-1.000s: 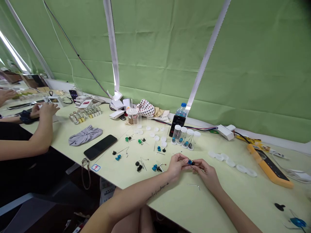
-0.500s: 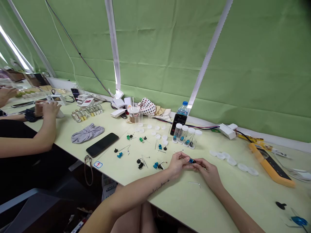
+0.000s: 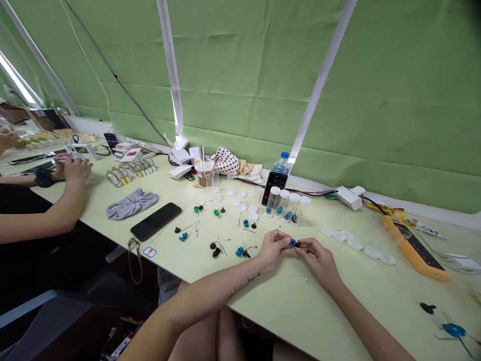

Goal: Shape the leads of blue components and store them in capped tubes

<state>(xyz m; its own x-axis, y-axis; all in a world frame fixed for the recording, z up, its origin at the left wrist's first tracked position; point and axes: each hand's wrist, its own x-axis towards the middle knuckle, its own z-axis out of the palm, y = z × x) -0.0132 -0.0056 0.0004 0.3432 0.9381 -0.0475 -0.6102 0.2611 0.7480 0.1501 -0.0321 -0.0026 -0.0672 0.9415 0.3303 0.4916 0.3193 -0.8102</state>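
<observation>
Above the table, my left hand (image 3: 274, 247) pinches the blue end of a small blue-and-black plastic part (image 3: 293, 242). The fingers of my right hand (image 3: 318, 256) close around its black end, so the two hands nearly meet. Fingertips cover much of the part, and I cannot make out its exact kind. Just below my hands lies a bent metal rod (image 3: 299, 277). To the left are loose sets of parts with thin rods: a blue piece (image 3: 239, 251), a black piece (image 3: 216, 252) and a green piece (image 3: 217, 212).
Clear tubes (image 3: 275, 197) with white caps stand before a propped phone (image 3: 273, 188). White caps (image 3: 355, 244) and an orange multimeter-like device (image 3: 415, 248) lie right. A dark phone (image 3: 156, 221) and grey cloth band (image 3: 132, 203) lie left, near another person's hands (image 3: 77, 168).
The view has shifted slightly, moving everything a little up and left. Both hands keep their hold on the blue-and-black part, with only small finger movement.
</observation>
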